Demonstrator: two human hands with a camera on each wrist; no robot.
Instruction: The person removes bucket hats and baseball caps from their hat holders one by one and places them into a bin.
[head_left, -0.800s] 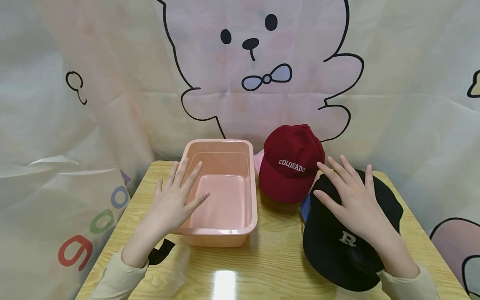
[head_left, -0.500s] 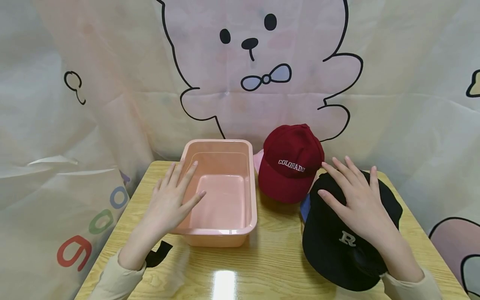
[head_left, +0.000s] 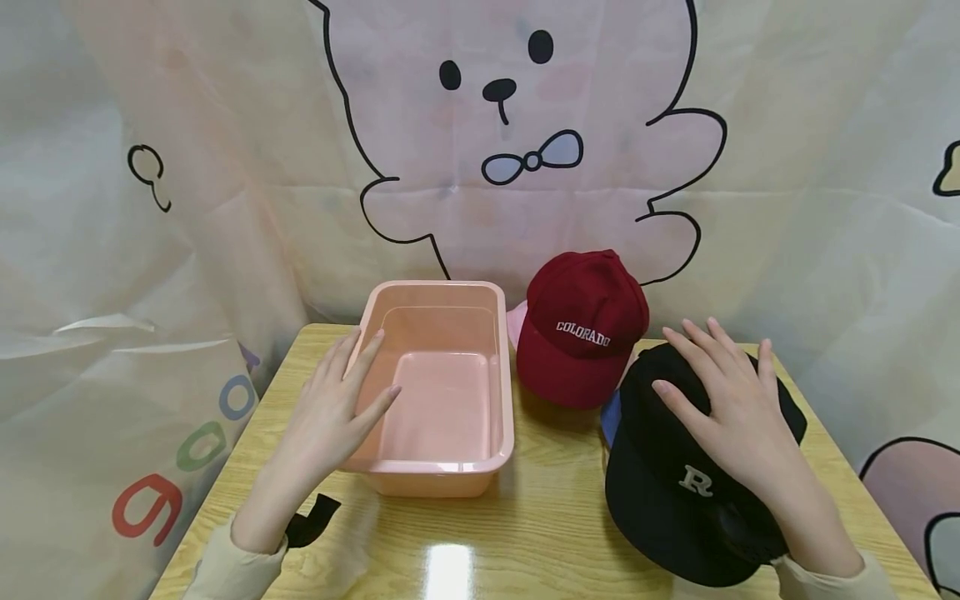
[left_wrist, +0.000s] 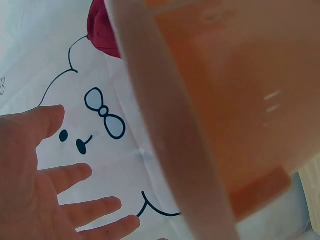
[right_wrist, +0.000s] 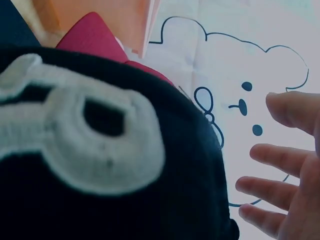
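My left hand (head_left: 326, 412) hovers with spread, straight fingers over the left rim of a pink plastic bin (head_left: 507, 417). In the left wrist view the bin's wall (left_wrist: 270, 75) fills the right side, and the hand's fingers hold nothing. My right hand (head_left: 738, 417) is held above a black baseball cap (head_left: 652, 483) with a white letter R, its fingers spread and straight. The right wrist view shows the black cap (right_wrist: 190, 165) close to the camera, with a gap between it and the fingers. Behind it stands a red cap (head_left: 577, 300) lettered COLORADO.
Something blue (head_left: 611, 419) peeks out between the red and black caps, and something pink (head_left: 517, 323) shows behind the red one. A wooden table (head_left: 547, 533) carries everything. A printed curtain (head_left: 270, 125) hangs right behind it. A black strap (head_left: 313, 521) shows by my left wrist.
My right hand has drifted slightly right and toward me over the black cap. My left hand has drawn back a little to the left from over the bin. Caps and bin stay put.
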